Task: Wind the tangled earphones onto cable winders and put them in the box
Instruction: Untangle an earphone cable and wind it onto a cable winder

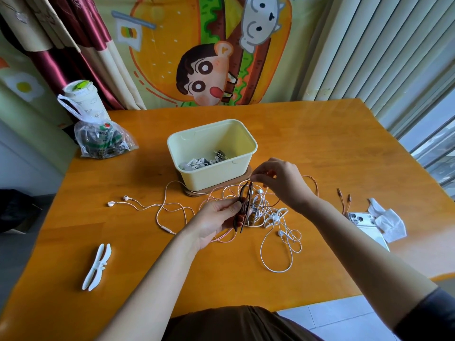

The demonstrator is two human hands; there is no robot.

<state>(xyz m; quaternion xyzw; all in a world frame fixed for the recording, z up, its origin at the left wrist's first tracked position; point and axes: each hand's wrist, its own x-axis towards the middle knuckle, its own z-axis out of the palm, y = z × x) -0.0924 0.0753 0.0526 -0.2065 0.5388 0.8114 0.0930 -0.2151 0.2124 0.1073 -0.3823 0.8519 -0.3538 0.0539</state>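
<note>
Though clearly under way, judged no further than about midway.

**Done:** small heap of wound white and dark earphone bundles (203,162) in the bottom of the pale yellow rectangular plastic box (214,179), centre of frame, on a brown wooden board (216,191).

**In hand:** dark brown flat cable winder (247,205), held upright just below the box. Gripped low down by the left hand (214,219), fingers (232,207) curled round it. Right hand (280,183) just above and to the right, fingers (258,177) closed in a pinch at the winder's top end, apparently on a strand drawn from the tangle. Colour of that strand not clear. Few or no turns visible on the winder, so probably the start of a wind.

**Left to do:**
- Loose tangle of white and pale pink earphone cords (268,215) spread below and right of the box, directly under both hands.
- One pale pink pair of earbuds (118,201) stretched out to the left middle of frame.
- White plastic cable winder (97,267) lying bare at lower left, well apart from the cords.
- Number of sets in the tangle: cannot tell.

**Around, on the orange-brown wooden surface (332,148):**
- Right of frame: orange multi-plug charging cable (343,196), white smartphone (360,219) and crumpled white tissue (389,221).
- Upper left: clear plastic bag (103,141) and a lidded paper cup (82,94).

**In the way:** cords crossing one another many times, and a pink loop running close along the board's front edge. Likely snagging if pulled straight onto the winder. The charging cable lies near the tangle's right side and could be drawn in with it.
</note>
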